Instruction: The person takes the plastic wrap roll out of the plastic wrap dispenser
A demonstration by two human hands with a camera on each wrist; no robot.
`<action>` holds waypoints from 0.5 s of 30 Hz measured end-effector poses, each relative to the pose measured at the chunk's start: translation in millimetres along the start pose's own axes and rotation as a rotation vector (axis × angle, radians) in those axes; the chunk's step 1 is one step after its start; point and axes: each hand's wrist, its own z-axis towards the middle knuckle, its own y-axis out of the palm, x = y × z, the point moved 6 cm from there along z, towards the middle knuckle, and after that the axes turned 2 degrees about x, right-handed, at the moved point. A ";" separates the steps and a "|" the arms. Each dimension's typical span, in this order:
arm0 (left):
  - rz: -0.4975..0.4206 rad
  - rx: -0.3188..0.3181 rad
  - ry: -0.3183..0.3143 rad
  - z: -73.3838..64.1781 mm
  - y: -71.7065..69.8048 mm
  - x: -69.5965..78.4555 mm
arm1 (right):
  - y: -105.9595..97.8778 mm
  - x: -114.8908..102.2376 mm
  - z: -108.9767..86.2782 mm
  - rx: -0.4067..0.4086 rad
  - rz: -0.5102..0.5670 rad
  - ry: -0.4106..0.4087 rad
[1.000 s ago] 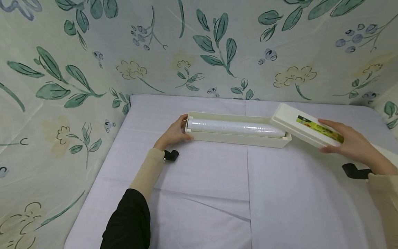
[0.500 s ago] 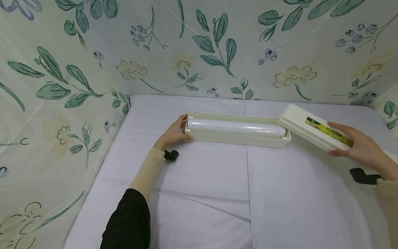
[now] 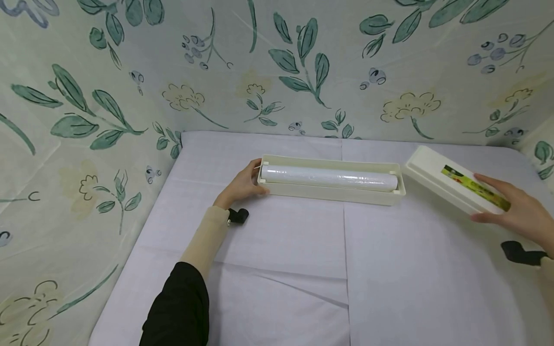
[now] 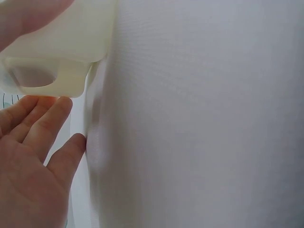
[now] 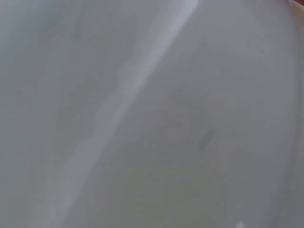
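In the head view a long cream plastic box (image 3: 329,193) sits on the white cloth, uncovered, with a shiny roll of cling film (image 3: 329,178) lying inside it. My left hand (image 3: 243,186) holds the box's left end, thumb at the front corner and fingers round the back. The left wrist view shows that hand (image 4: 35,156) from close up, fingertips at the lower edge of the box end (image 4: 66,47). To the right, my right hand (image 3: 517,209) grips the white lid (image 3: 437,170) by its near end. The lid slants, its far end just apart from the box.
A white cloth (image 3: 281,307) with creases covers the table. Behind and to the left rises a curtain (image 3: 242,86) printed with leaves and flowers. The right wrist view is mostly filled by a blurred pale surface (image 5: 199,104).
My right hand has drawn the lid to the right and slightly nearer, off the box's right end, baring the whole roll. The left hand and box have stayed still.
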 end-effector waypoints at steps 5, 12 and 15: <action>-0.010 -0.004 0.000 0.2 0.2 -0.2 | 0.6 13.0 -4.9 -0.014 0.006 0.071; -0.013 -0.008 0.003 -0.6 0.4 0.4 | 4.6 34.1 -7.1 -0.030 -0.020 0.119; -0.007 -0.007 0.000 -0.8 0.4 0.5 | 7.3 42.6 -9.5 -0.037 -0.023 0.145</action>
